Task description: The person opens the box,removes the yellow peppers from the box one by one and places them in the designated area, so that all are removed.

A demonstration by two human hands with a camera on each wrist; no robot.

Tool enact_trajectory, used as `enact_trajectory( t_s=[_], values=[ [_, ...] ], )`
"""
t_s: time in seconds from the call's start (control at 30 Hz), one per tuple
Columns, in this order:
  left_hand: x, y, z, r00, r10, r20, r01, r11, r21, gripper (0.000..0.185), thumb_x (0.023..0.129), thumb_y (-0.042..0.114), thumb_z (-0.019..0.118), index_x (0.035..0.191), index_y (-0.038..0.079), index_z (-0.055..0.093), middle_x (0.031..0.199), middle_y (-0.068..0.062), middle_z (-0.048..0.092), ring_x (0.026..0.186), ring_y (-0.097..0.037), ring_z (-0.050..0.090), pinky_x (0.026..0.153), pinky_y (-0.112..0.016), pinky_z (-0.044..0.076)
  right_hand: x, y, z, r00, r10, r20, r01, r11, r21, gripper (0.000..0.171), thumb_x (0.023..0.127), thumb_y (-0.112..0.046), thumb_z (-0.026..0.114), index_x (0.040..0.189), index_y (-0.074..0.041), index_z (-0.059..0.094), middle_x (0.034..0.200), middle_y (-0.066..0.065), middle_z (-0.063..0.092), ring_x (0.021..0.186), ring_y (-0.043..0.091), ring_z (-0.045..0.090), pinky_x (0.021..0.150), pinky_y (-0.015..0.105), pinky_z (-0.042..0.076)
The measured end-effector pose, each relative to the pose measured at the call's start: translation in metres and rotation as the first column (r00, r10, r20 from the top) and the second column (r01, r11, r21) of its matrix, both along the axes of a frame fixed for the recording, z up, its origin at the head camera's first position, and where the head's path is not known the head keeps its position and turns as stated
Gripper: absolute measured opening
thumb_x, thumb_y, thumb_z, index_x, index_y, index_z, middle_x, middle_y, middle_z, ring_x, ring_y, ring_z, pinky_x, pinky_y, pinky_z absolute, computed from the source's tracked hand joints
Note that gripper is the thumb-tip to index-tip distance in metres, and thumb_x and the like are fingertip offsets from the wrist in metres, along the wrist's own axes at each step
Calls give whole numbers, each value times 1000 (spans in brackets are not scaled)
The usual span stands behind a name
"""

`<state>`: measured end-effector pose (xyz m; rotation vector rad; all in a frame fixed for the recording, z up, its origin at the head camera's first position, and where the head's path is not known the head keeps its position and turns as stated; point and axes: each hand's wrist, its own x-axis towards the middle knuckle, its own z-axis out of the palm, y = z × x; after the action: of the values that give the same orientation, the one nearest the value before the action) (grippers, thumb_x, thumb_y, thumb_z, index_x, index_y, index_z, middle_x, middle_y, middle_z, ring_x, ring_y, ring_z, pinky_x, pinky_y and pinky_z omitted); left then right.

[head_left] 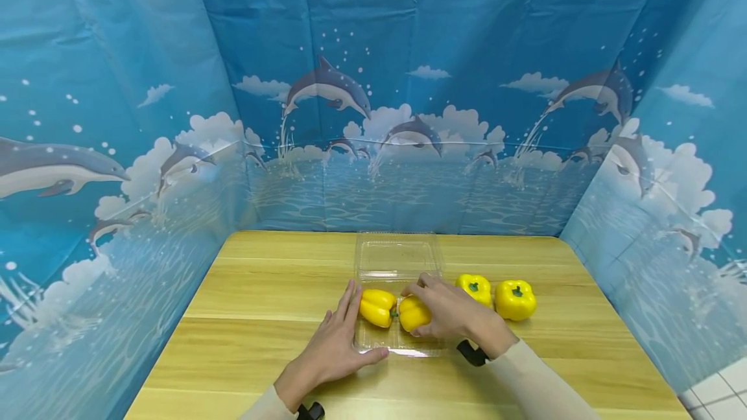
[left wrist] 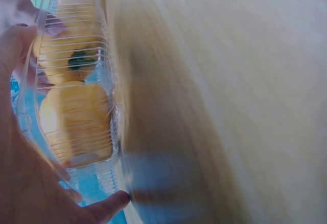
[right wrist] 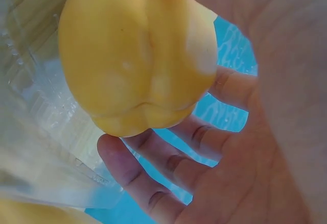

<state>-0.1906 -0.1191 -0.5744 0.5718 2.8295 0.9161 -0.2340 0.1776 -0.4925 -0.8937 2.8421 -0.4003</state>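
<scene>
A clear plastic clamshell box [head_left: 379, 340] lies on the table with its lid [head_left: 399, 255] folded back away from me. One yellow bell pepper [head_left: 376, 308] lies on its side in the left part of the box, stem toward the right. My right hand [head_left: 452, 310] grips a second yellow bell pepper [right wrist: 138, 55] over the box's right part, fingers and thumb curled round it. At the box's left and front sides is my left hand [head_left: 338, 345], its fingers extended and thumb spread. Through the ribbed wall [left wrist: 71, 76], the left wrist view shows both peppers.
Two more yellow bell peppers [head_left: 474, 288] [head_left: 516, 299] stand upright to the right of the box, stems up. The wooden table [head_left: 262, 303] is bordered at the back and sides by blue dolphin-print curtains [head_left: 373, 193].
</scene>
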Motion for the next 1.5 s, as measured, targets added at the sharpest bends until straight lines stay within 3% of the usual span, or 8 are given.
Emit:
enact_trajectory(
  t_s=[0.33,1.07,1.5],
  values=[
    [0,-1,0,1000,0,6,0,1000,-6,134,97,89,71,190,23,1,199,-7,-10,173,-52,42,142,-81,28,4,4,-1,1000,-7,0,7,1000,-14,74,93,-41,100,158,-20,71,130,2,64,105,15,60,86,40,61],
    [-1,-1,4,1000,6,-9,-6,1000,-2,135,96,86,75,190,22,1,200,-8,-8,168,-53,49,140,-81,31,12,10,-3,1000,-25,-5,24,993,-117,76,98,-41,96,164,-21,65,135,6,62,105,13,61,88,35,63],
    [-2,-1,3,1000,0,-28,0,1000,0,135,96,85,75,190,22,1,200,-8,-6,169,-53,47,139,-82,33,14,14,-10,994,-2,-107,-19,981,-194,72,96,-42,97,157,-19,67,135,2,65,108,13,64,90,36,66]
  ],
)
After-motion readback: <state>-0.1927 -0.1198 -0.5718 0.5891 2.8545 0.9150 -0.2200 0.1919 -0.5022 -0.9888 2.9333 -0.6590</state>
